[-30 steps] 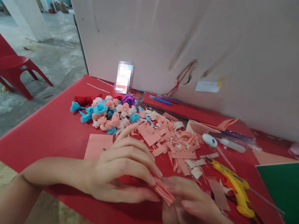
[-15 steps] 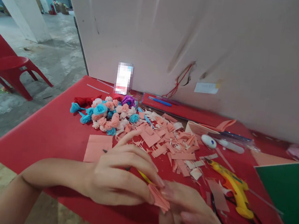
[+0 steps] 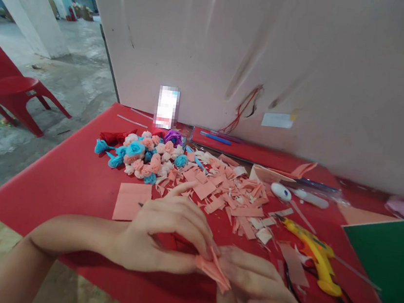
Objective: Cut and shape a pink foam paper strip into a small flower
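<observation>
Pleated pink paper (image 3: 215, 273) sits pinched between the left hand (image 3: 164, 235) and the right hand (image 3: 266, 289), over the table (image 3: 62, 173). Folding seems the step in hand, and the next move likely calls for light, even pressure along the creases.

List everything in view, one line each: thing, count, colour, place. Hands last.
folded paper: one, pink, held, front centre
paper scraps: many, pink, whitish, mid-table
paper flowers: many, pink, blue, red, purple, left of scraps
square sheet: one, pink, in front of flowers
glue gun: one, yellow, table's right
oval item: one, white, behind glue gun
flat pack: one, red, table's back
pen: at least one, blue, on pack
board: one, green, right edge
pixelated rectangle: one, white, against wall
table: one, red, beneath
chair: one, red, floor at left
wall: one, whitish, behind table
pillars: two, pale, far left
left hand: one, on folded paper
right hand: one, on folded paper
</observation>
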Demonstrator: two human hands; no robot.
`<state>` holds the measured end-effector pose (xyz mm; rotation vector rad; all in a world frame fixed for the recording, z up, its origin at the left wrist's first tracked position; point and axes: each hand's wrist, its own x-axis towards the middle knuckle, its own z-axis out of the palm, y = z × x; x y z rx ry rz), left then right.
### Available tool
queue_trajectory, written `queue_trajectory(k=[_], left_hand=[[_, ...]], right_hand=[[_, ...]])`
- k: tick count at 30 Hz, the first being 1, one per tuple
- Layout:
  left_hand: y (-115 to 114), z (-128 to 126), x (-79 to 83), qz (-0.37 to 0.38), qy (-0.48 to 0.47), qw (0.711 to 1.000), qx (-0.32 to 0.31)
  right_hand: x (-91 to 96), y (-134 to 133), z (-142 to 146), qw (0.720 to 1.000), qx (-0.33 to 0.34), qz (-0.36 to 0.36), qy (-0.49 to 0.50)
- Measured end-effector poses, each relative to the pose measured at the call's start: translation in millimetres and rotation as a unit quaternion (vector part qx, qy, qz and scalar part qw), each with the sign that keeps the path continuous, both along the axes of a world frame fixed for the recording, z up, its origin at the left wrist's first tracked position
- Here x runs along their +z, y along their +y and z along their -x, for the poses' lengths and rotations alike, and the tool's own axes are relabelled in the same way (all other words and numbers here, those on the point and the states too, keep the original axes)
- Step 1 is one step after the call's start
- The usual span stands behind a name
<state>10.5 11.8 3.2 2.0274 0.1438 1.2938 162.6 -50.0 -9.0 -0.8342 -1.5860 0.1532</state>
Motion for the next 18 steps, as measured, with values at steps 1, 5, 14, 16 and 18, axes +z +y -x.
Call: queue_trajectory(k=[1,5,14,16,18], left_hand=[[0,0,-0.6,0.008,-0.001,1.0,-0.002],[-1,-2,-4.0,0.026,-0.015,1.0,-0.008],[-1,-4,-6.0,0.039,-0.026,0.999,-0.004],[0,-4,-6.1,0.041,-0.027,0.999,-0.006],[0,-4,-5.9,0.043,-0.026,0.999,-0.01]], right_hand=[[1.5,2,0,1.0,0.004,-0.013,0.012],[11.3,8,-5,0.999,0.026,-0.035,0.018],[3.5,13,7,0.986,0.082,-0.031,0.145],[-3.1,12,9,0.982,0.103,-0.018,0.157],[-7.7,11,9,0.979,0.119,-0.013,0.167]])
